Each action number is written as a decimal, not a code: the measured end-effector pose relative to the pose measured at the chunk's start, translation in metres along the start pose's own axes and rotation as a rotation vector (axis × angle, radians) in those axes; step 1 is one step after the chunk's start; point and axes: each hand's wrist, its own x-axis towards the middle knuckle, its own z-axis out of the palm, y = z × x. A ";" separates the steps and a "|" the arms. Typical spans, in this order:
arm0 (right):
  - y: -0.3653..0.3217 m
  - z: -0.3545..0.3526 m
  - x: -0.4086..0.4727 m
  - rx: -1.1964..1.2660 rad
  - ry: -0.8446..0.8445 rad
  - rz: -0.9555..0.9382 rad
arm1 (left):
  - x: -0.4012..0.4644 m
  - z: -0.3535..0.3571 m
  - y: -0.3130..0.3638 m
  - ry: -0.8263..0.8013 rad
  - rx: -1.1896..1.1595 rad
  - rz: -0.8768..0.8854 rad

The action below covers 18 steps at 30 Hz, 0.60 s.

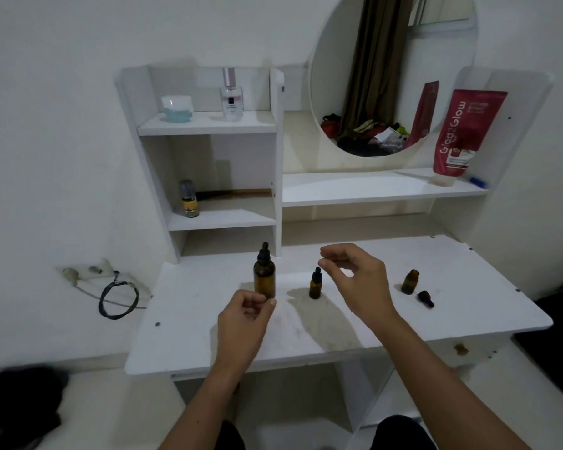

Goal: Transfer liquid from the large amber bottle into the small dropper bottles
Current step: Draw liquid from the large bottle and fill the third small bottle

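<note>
The large amber bottle (264, 274) stands upright on the white tabletop (468, 303) with its black dropper cap on. My left hand (244, 323) hovers just in front of its base, fingers loosely curled, holding nothing. A small capped dropper bottle (315, 284) stands at the middle. My right hand (355, 280) hangs above and just right of it, fingers apart and empty. Further right stands a small amber bottle (410, 281) without a cap, and its black dropper cap (425, 299) lies on the table beside it.
White shelves rise behind the table: a jar (177, 108) and a clear spray bottle (231, 95) on top, a small yellow bottle (189, 203) below. A round mirror (394, 76) and red tube (462, 134) stand at the right. A black cable (117, 298) hangs at the left wall.
</note>
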 end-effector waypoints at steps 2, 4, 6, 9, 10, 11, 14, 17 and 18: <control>-0.011 0.015 0.006 0.019 -0.028 -0.025 | 0.004 -0.007 0.000 0.050 0.034 -0.007; -0.020 0.030 0.012 0.009 -0.058 -0.067 | 0.011 -0.008 0.001 0.072 0.038 0.005; -0.027 0.043 0.019 -0.009 -0.101 -0.102 | 0.020 -0.005 0.000 0.057 0.031 0.028; -0.034 0.059 0.031 -0.008 -0.187 -0.076 | 0.033 0.001 -0.002 -0.022 0.000 0.059; -0.036 0.062 0.034 -0.005 -0.210 -0.054 | 0.035 0.003 -0.002 -0.042 -0.006 0.068; -0.037 0.065 0.037 -0.005 -0.231 -0.033 | 0.037 0.004 -0.003 -0.049 -0.005 0.075; -0.038 0.070 0.042 -0.015 -0.274 0.002 | 0.038 0.006 -0.005 -0.052 0.005 0.078; -0.039 0.073 0.044 0.010 -0.283 0.015 | 0.040 0.005 -0.008 -0.051 0.010 0.082; -0.040 0.074 0.044 0.021 -0.289 0.018 | 0.040 0.005 -0.008 -0.051 0.005 0.081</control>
